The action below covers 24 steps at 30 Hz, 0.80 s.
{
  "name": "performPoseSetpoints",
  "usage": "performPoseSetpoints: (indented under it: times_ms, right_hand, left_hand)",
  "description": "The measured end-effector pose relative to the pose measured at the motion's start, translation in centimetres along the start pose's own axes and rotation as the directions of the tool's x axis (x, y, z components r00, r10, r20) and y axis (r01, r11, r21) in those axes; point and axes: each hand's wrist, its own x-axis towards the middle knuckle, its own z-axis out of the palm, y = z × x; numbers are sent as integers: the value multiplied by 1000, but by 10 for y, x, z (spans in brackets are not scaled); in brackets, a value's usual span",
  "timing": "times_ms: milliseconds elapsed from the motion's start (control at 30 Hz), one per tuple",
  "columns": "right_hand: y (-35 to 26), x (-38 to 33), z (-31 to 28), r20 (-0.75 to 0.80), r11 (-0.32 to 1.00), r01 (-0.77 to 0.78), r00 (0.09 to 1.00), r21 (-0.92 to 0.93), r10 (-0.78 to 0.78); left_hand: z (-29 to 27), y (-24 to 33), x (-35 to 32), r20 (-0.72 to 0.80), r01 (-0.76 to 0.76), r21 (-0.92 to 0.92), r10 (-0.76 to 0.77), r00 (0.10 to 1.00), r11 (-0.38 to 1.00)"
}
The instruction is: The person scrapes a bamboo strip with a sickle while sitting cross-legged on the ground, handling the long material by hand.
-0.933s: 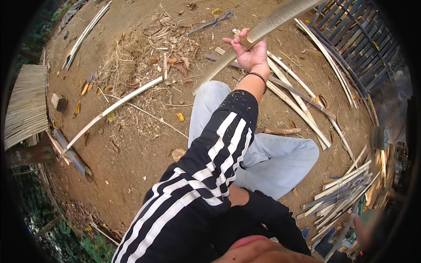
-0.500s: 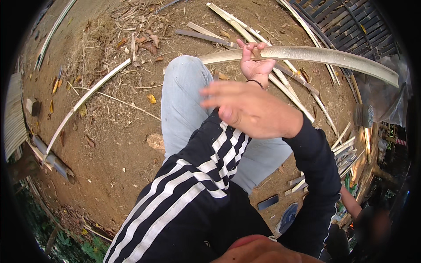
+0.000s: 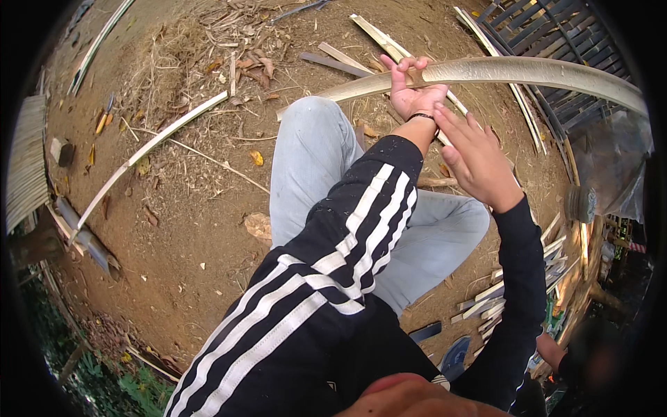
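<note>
My left hand point(image 3: 417, 94), palm up, has its fingers curled around a long pale split bamboo strip point(image 3: 517, 71). The strip bows across the top of the view, from beside my raised knee out to the far right. A thin dark bracelet point(image 3: 421, 115) circles my left wrist. Holding nothing, my right hand point(image 3: 479, 163) has its fingers stretched out, and its fingertips overlap the left wrist in view. Whether they touch it I cannot tell.
Split bamboo pieces point(image 3: 486, 306) are piled at my right, near another person's arm point(image 3: 550, 351). A slatted bamboo panel point(image 3: 556, 45) stands at the far right. On the left lie a curved strip point(image 3: 149, 144), an orange-handled tool point(image 3: 105, 119) and a bamboo tube point(image 3: 87, 236).
My right hand has swung away from above my left forearm, rightward to beside the left wrist. The striped sleeve now shows more fully. My left hand keeps its hold on the strip.
</note>
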Motion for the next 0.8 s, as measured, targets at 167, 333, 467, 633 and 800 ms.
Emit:
performPoseSetpoints:
  times_ms: [167,333,467,633,800]
  right_hand:
    - [-73,7,6,-375,838,463,860,287,-347]
    - [-18,16,3,-214,934,175,971,312,-110]
    - [-74,40,-19,-37,836,479,872,268,-488]
    - [-89,45,-37,-21,955,286,958,82,-285]
    - [-56,69,-41,491,1000,-1,871,18,-8]
  left_hand:
    - [3,-1,1,-10,25,-60,-26,1000,998]
    - [15,10,-2,-12,3,-18,-4,1000,1000]
    - [11,16,-5,-37,12,5,-12,999,1000]
    - [-16,9,-28,-164,45,54,-36,986,998]
    - [-29,13,-34,80,-13,365,-18,997,931]
